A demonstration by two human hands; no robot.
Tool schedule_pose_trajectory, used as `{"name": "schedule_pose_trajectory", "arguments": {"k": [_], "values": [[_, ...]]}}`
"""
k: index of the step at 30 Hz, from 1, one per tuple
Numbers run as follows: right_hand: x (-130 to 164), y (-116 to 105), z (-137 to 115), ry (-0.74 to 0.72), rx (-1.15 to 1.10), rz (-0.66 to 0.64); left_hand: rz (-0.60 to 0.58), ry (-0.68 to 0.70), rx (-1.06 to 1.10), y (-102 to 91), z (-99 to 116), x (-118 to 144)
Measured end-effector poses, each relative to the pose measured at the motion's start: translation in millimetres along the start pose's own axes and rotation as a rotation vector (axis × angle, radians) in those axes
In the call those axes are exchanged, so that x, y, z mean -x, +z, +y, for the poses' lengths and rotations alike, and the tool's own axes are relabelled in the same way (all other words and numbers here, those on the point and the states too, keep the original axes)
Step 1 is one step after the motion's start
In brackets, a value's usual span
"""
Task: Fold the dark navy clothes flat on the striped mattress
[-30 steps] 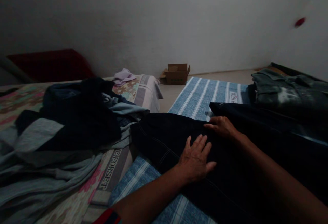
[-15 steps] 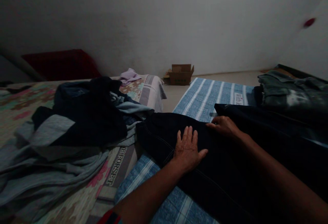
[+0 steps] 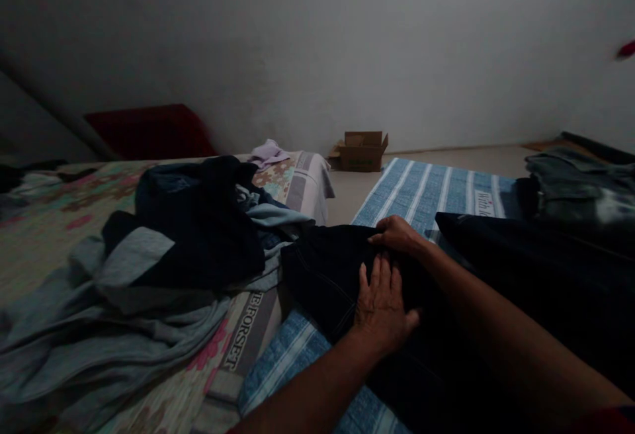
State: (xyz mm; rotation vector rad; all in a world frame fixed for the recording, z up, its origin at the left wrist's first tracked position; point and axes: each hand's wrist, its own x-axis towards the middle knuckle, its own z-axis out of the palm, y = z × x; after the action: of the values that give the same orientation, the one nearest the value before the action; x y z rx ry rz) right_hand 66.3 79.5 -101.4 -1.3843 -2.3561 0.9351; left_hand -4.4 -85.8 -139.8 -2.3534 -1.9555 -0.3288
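The dark jeans (image 3: 327, 268) lie spread on the blue striped mat (image 3: 421, 189), just beside the mattress (image 3: 297, 182) with its clothes pile (image 3: 188, 235). The left hand (image 3: 381, 305) presses flat, fingers open, pinning the fabric; the right hand (image 3: 397, 234) curls over the far edge, seemingly gripping it.

A heap of grey and dark clothes (image 3: 149, 268) lies on a floral mattress (image 3: 54, 222). A blue striped mat (image 3: 426, 189) covers the floor. A small cardboard box (image 3: 362, 151) stands by the white wall (image 3: 317, 43). Folded jeans (image 3: 580, 189) lie far right.
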Motion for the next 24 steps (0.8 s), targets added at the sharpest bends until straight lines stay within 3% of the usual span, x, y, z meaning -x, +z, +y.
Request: {"name": "schedule_pose_trajectory", "arguments": {"k": [7, 10, 17, 21, 24], "values": [[2, 15, 9, 0.017, 0.078, 0.155, -0.22, -0.103, 0.069, -10.3, 1, -4], [3, 18, 6, 0.019, 0.11, 0.177, -0.248, -0.108, 0.091, -15.9, 2, -7], [6, 16, 0, 0.053, 0.134, 0.154, -0.095, -0.103, 0.005, -17.5, 1, -9], [-4, 6, -3, 0.062, 0.047, 0.016, 0.001, -0.028, -0.032, -6.3, 1, -5], [-15, 1, -10, 0.073, -0.003, -0.091, 0.013, -0.052, -0.021, -2.1, 1, -3]]}}
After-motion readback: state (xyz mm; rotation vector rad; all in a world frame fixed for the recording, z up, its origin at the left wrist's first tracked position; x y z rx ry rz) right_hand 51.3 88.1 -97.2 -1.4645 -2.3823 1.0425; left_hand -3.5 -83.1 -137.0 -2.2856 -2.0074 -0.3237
